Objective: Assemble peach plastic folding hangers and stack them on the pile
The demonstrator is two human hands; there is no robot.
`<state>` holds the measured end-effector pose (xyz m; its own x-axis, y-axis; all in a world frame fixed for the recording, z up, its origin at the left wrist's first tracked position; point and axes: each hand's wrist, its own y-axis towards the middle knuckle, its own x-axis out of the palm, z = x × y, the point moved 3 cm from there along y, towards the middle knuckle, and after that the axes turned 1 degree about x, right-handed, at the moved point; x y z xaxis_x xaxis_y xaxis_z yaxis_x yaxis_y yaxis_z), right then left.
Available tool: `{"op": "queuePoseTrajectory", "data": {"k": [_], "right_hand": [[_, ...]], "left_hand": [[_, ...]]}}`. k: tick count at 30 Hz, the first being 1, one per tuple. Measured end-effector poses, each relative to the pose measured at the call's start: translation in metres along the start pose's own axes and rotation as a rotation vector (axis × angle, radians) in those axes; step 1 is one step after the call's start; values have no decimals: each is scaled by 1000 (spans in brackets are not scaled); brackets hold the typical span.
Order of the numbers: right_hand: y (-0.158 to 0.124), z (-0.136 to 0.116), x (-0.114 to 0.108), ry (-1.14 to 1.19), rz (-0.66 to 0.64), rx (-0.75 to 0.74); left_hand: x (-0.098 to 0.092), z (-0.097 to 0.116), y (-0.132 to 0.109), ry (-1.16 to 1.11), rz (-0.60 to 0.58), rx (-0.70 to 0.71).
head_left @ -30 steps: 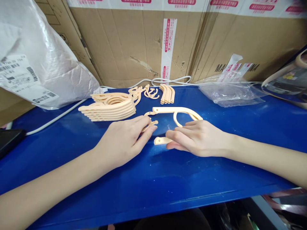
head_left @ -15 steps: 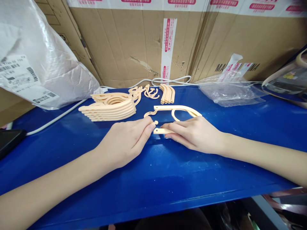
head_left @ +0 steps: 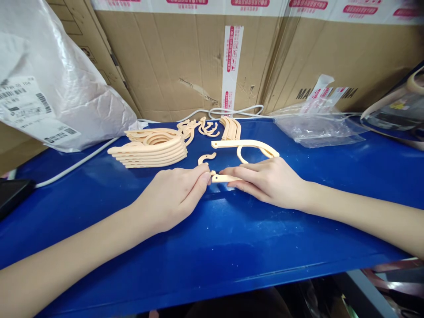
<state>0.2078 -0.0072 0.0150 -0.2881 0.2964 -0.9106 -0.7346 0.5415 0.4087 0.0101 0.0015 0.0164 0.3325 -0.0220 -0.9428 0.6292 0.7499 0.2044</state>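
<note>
My left hand (head_left: pixel 180 194) is closed in a pinch on a small cream plastic piece; only its knobbed end (head_left: pixel 213 172) shows past the fingertips. That end meets or nearly meets the holed tip of a cream folding hanger's lower arm (head_left: pixel 222 178). My right hand (head_left: pixel 265 183) grips this hanger arm between thumb and fingers. Beyond the right fingers extends a second curved arm (head_left: pixel 243 143), also with a hole at its tip; whether the two are joined is hidden. A cream hook (head_left: pixel 207 157) shows just behind my left fingertips.
Stacked cream hanger parts (head_left: pixel 152 152), loose hooks (head_left: pixel 208 128) and short curved pieces (head_left: pixel 231 128) lie at the back of the blue table (head_left: pixel 212 256). Around them are a white parcel bag (head_left: pixel 73 97), a clear plastic bag (head_left: pixel 311 126), a cable (head_left: pixel 79 161) and cardboard boxes (head_left: pixel 185 57).
The small piece's knobbed end and the lower arm's holed tip have come together. The upper curved arm has shifted slightly away from me, apart from the hook.
</note>
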Motion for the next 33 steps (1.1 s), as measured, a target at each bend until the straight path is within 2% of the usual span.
{"op": "queuePoseTrajectory", "data": {"k": [10, 15, 20, 25, 33], "right_hand": [[0, 2, 2, 32, -10, 26], [0, -1, -1, -13, 34, -10], [-1, -3, -3, -64, 76, -78], [-2, -3, -4, -61, 83, -109], [-2, -2, -3, 8, 55, -97]], "left_hand": [[-2, 2, -1, -17, 19, 34], [-2, 4, -1, 110, 23, 149], [-2, 5, -2, 299, 3, 183], [-5, 11, -6, 408, 126, 329], [-4, 11, -8, 457, 177, 374]]}}
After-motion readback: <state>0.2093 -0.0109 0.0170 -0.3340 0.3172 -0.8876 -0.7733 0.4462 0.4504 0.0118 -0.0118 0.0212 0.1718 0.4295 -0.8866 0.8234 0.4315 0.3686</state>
